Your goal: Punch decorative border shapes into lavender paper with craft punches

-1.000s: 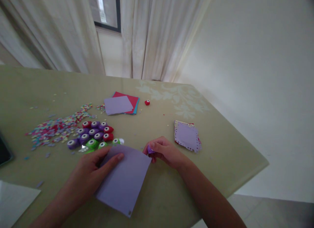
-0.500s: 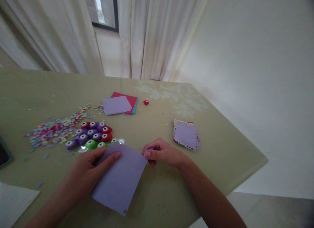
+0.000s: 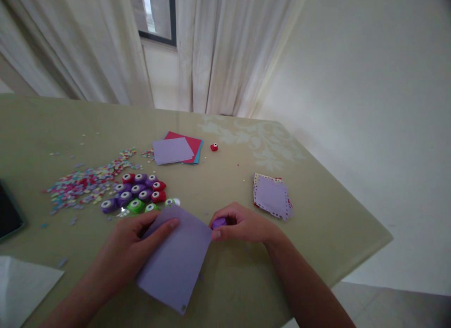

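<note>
A purple sheet of paper is pinched along its left side by my left hand, the thumb lying on top. One punched hole shows at the sheet's near corner. At the sheet's right corner, my right hand is closed around a small purple craft punch, which meets the paper's edge. My fingers partly cover the punch. Just beyond the left hand sit several purple, red and green craft punches in a cluster.
Colourful paper confetti is spread at the left. Purple, red and blue sheets lie at the back, beside a red punch. Punched-edge papers are stacked at right. A phone and white paper lie at the left edge.
My right hand has turned and shifted its grip on the purple punch at the sheet's corner. A small purple piece now shows beside the sheet's right edge. The left hand keeps its hold.
</note>
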A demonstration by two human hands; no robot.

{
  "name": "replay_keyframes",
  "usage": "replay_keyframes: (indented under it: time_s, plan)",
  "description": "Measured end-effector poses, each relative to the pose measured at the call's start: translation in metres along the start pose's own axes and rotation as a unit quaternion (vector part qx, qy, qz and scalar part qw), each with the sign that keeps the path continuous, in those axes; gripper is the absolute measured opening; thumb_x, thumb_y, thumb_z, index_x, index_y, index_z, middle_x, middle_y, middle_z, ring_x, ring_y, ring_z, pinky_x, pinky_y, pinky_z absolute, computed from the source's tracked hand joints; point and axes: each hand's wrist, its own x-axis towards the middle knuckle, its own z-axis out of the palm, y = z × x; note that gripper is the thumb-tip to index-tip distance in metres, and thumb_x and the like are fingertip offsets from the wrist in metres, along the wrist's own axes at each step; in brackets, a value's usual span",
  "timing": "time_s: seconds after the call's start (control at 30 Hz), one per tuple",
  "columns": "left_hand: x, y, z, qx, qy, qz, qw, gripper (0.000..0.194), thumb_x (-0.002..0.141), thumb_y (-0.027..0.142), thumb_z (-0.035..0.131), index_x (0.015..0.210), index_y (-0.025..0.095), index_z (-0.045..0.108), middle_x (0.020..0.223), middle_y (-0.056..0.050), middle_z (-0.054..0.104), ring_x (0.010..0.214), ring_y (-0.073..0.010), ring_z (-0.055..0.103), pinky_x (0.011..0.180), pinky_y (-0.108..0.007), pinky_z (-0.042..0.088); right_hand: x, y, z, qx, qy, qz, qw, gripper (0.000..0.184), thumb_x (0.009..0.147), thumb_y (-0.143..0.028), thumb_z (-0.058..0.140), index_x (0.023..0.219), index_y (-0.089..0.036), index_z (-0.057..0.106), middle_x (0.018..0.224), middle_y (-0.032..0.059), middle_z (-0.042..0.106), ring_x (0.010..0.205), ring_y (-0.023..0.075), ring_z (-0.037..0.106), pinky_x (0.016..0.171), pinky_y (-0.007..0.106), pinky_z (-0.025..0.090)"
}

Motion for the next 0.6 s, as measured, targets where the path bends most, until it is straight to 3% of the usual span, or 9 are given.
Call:
replay_keyframes:
  time_s: [0.27, 0.47, 0.6]
  plan:
    - [-0.0018, 0.0021, 0.0003, 0.004, -0.015, -0.019, 1.0, 0.051, 0.084, 0.073, 0.073, 0.075, 0.023, 0.073, 0.058, 0.001, 0.067, 0.052, -0.0194, 0.061, 0.047, -0.025, 0.04, -0.0011, -0.0007, -0.0007, -0.006, 0.005, 0.014, 1.0, 0.046, 0.088, -0.059, 0.083, 0.081, -0.015, 0.072, 0.068, -0.0061, 0.045, 0.063, 0.0096, 0.037, 0.057, 0.025, 0.028]
    - [-0.0039, 0.0025, 0.0056, 0.007, -0.004, -0.001, 1.0, 0.049, 0.084, 0.071, 0.073, 0.081, 0.022, 0.077, 0.06, 0.001, 0.068, 0.054, -0.0194, 0.06, 0.048, -0.026, 0.04, -0.0015, 0.0009, 0.0007, 0.014, -0.012, 0.015, 1.0, 0.044, 0.089, -0.058, 0.082, 0.084, -0.015, 0.074, 0.069, -0.006, 0.044, 0.063, 0.0098, 0.036, 0.056, 0.025, 0.026]
    - [-0.0025, -0.0007, 0.004, 0.0, 0.008, 0.003, 1.0, 0.047, 0.085, 0.069, 0.074, 0.086, 0.022, 0.08, 0.059, 0.001, 0.067, 0.054, -0.0193, 0.059, 0.047, -0.026, 0.04, -0.0056, 0.0013, -0.0064, 0.027, 0.014, -0.01, 0.999, 0.049, 0.089, -0.063, 0.08, 0.086, -0.015, 0.076, 0.07, -0.0049, 0.048, 0.064, 0.0102, 0.038, 0.057, 0.025, 0.028]
